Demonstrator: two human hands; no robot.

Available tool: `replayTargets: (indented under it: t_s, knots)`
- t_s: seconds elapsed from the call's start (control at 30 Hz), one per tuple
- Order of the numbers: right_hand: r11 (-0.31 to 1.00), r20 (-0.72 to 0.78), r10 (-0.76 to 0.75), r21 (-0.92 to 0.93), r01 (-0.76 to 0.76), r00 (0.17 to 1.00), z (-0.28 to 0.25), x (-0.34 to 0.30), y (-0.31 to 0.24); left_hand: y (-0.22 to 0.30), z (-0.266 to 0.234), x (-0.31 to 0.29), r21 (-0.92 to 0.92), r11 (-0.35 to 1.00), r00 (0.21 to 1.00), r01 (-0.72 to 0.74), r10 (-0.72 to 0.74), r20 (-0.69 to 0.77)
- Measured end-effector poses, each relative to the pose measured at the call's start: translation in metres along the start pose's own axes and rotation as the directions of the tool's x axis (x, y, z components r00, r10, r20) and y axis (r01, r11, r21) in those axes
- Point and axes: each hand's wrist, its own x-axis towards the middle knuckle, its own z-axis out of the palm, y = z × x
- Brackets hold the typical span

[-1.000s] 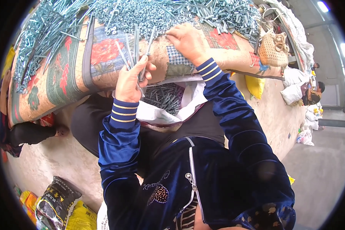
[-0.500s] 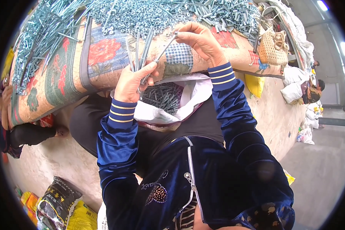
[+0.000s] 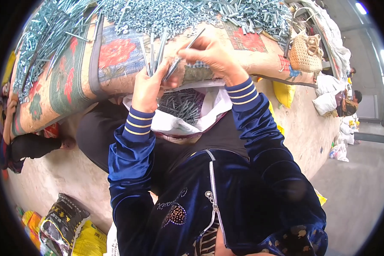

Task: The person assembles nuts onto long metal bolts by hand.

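Several thin, shiny metal rods (image 3: 161, 48) stand up fanned out from my left hand (image 3: 146, 89), whose fingers are closed around their lower ends. My right hand (image 3: 215, 59) is close beside it, thumb and fingers pinched on another metal rod (image 3: 195, 38) that slants up past the fingertips. The lower part of that rod is partly hidden and blurred between the two hands. Under my hands, an open white sack (image 3: 217, 106) sits on my lap, holding many short dark metal pieces (image 3: 181, 106).
A patterned padded cover (image 3: 115, 55) bears heaps of metal nuts (image 3: 153, 17), short sleeves (image 3: 256, 17) and long rods (image 3: 47, 38). A woven basket (image 3: 305, 53) is at the right edge. Filled bags (image 3: 64, 222) lie on the floor; another person's arm (image 3: 9, 115) is at far left.
My right hand has come down and left, nearer my left hand. The slanted rod now sticks up past my right fingers, whose pinch was at its upper end before.
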Motion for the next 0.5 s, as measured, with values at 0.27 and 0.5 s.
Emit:
replayTargets:
  t_s: [0.27,0.5]
  knots:
    - [0.954,-0.173,-0.156,0.231,0.194,0.973,-0.008,0.008,-0.001,-0.004,-0.006,0.007,-0.043,0.990,0.970,0.132,-0.120,0.212]
    - [0.762,-0.175,-0.045,-0.643,-0.080,0.983,-0.017,0.010,-0.013,-0.011,0.001,-0.002,-0.042,0.988,0.989,-0.149,0.148,-0.021]
